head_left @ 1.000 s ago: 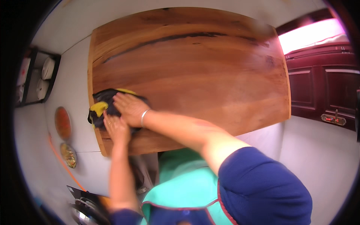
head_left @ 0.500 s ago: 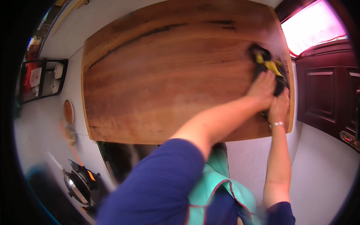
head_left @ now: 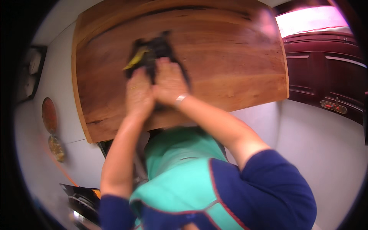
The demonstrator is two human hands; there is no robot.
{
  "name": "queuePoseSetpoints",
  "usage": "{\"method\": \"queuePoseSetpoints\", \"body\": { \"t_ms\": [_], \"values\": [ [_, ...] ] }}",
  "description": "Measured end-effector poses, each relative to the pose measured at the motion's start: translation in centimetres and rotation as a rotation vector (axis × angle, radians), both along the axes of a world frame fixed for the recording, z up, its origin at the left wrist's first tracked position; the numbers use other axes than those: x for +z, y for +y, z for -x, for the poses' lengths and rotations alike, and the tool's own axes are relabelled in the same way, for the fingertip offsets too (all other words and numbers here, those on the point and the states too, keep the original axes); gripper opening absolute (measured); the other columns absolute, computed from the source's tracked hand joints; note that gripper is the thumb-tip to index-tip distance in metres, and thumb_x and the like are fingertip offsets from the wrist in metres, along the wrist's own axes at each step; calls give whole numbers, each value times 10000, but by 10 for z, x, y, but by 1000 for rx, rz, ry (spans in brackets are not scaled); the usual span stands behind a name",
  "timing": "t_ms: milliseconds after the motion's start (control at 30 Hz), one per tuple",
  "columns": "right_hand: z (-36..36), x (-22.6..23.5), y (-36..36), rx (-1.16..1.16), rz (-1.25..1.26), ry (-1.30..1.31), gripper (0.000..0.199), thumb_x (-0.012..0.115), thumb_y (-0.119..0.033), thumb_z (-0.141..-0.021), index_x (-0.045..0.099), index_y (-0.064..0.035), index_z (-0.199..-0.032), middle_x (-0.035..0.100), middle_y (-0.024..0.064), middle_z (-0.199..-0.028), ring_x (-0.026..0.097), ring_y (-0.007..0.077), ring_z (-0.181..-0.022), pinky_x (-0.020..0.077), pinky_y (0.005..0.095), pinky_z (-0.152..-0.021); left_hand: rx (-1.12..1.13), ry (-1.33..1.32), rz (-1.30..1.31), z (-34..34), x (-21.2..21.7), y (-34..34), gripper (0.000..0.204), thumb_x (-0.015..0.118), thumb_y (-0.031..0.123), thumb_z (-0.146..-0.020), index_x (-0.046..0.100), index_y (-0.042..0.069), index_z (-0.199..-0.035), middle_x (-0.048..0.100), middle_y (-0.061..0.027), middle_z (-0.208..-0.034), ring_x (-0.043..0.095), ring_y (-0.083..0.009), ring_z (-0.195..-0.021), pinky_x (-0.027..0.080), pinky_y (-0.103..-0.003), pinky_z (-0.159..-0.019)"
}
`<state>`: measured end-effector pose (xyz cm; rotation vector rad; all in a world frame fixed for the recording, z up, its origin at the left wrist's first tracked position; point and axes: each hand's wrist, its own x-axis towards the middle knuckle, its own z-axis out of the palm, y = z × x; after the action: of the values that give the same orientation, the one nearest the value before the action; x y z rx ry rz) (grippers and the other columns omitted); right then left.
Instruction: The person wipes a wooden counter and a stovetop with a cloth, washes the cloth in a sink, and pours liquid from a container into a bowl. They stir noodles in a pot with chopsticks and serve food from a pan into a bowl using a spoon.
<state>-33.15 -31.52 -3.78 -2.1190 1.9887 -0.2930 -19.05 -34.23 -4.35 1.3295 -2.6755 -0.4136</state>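
A crumpled black cloth with yellow patches lies on the wooden tabletop, left of its middle and blurred by motion. Both palms press down on its near part. Flat on the cloth's left side, my left hand has its fingers stretched out and pointing away from me. Close beside it, my right hand also lies flat with fingers extended. A pale band circles the right wrist. My fingertips blur into the dark fabric.
At left on the pale floor are a round reddish dish, a bowl of yellowish contents and a dark stove. A black rack stands farther back. Dark red panelled doors are at right.
Both hands have swept the cloth from the tabletop's right edge over to left of its middle. My head view has shifted, and the table appears tilted differently.
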Motion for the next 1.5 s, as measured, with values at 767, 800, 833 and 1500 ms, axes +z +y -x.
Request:
{"method": "queuePoseSetpoints", "body": {
  "t_ms": [767, 800, 833, 1500],
  "values": [
    [403, 14, 213, -604, -11, -107, 513, 425, -153, -786, 390, 80, -1242, 449, 244, -1239, 430, 338, -1157, 302, 388, -1015, -589, 155, -110, 433, 2, 159, 423, 492, 199, -766, 532, -100, -1062, 454, -287, -1231, 356, -408, -1239, 239, -497, -1046],
    [447, 23, 218, -770, -154, -274, 528, 411, -147, -791, 369, 82, -1265, 429, 238, -1279, 412, 328, -1187, 285, 392, -1028, -629, 165, -85, 483, -13, 167, 462, 460, 223, -790, 514, -104, -1111, 431, -290, -1263, 343, -388, -1255, 233, -483, -1053],
    [485, -1, 237, -776, -61, -153, 555, 408, -154, -801, 326, 86, -1294, 383, 231, -1324, 350, 329, -1239, 247, 406, -1048, -703, 200, -85, 531, -13, 169, 467, 453, 230, -800, 508, -97, -1128, 423, -277, -1281, 337, -369, -1266, 231, -475, -1055],
    [374, -54, -288, -167, 139, 310, 654, 450, -396, -846, 366, 55, -1313, 292, 175, -1425, 226, 311, -1340, 200, 444, -1077, 150, 104, 259, 384, -45, -278, 517, 348, 336, -898, 426, -4, -1280, 371, -205, -1368, 329, -313, -1290, 254, -425, -1051]
  ]
}}
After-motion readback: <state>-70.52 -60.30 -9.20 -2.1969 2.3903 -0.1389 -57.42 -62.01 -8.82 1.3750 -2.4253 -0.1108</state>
